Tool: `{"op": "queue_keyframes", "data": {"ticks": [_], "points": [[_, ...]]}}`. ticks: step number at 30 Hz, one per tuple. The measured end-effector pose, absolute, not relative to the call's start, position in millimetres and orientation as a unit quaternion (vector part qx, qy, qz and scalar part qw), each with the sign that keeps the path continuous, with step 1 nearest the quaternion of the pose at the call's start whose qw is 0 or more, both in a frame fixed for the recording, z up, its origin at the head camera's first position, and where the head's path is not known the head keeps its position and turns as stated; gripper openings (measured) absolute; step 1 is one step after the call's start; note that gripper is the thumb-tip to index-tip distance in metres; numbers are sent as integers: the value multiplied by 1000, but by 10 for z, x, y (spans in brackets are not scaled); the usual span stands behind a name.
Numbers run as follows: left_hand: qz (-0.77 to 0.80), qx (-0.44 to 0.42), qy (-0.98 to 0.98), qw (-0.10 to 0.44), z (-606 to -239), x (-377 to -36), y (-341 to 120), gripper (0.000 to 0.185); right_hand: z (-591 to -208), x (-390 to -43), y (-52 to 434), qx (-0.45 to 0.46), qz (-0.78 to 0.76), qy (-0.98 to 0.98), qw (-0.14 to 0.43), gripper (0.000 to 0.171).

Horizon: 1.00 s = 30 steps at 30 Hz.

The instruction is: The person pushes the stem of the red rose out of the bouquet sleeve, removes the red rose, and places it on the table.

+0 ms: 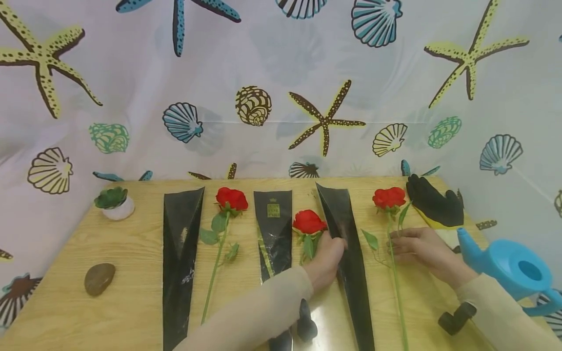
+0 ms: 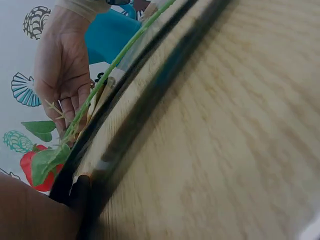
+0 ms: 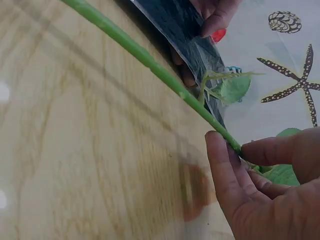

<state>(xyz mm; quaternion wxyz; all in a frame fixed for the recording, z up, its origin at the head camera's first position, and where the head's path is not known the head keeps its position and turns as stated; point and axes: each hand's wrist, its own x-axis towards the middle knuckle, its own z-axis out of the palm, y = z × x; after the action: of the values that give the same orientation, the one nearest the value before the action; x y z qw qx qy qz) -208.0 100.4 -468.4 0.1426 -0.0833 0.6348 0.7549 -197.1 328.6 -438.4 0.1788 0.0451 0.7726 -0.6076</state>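
My right hand (image 1: 417, 248) pinches the green stem of the rightmost red rose (image 1: 389, 199) between thumb and fingertips, below the bloom. The right wrist view shows the stem (image 3: 155, 72) slanting just over the wood. My left hand (image 1: 324, 261) grips the edge of a black flower sleeve (image 1: 351, 253), thumb on one face and fingers behind. Another rose (image 1: 309, 222) lies left of that hand, its stem partly hidden by the forearm. In the left wrist view, the sleeve's dark edge (image 2: 145, 105) runs slantwise, the right hand (image 2: 62, 75) beyond it.
Two more black sleeves (image 1: 182, 263) lie left, with a third rose (image 1: 231, 200) between them. A brown stone (image 1: 99, 279) and a small potted succulent (image 1: 117, 207) are at the left side. A black glove (image 1: 434, 201) and blue watering can (image 1: 511, 268) are at right.
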Motion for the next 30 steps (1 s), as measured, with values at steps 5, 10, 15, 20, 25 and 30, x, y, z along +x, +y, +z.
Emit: {"op": "queue_keyframes", "data": {"ticks": [5, 10, 15, 20, 25, 30], "points": [[765, -55, 621, 162, -4703, -2092, 1033, 61, -4433, -1984, 3286, 83, -579, 794, 165, 52], [747, -43, 641, 171, -4688, -2091, 1048, 65, -4449, -1972, 3291, 106, -566, 803, 156, 51], [742, -39, 643, 183, -4655, -2030, 1078, 65, -4452, -1951, 3305, 101, -557, 812, 145, 51], [720, -58, 667, 184, -4587, -1932, 1069, 69, -4448, -1932, 3311, 101, -540, 826, 126, 49], [660, -56, 726, 185, -4462, -1787, 961, 69, -4447, -1926, 3318, 100, -492, 857, 111, 48], [595, -37, 783, 177, -4297, -1626, 798, 71, -4360, -1845, 3319, 82, -430, 894, 93, 69]]}}
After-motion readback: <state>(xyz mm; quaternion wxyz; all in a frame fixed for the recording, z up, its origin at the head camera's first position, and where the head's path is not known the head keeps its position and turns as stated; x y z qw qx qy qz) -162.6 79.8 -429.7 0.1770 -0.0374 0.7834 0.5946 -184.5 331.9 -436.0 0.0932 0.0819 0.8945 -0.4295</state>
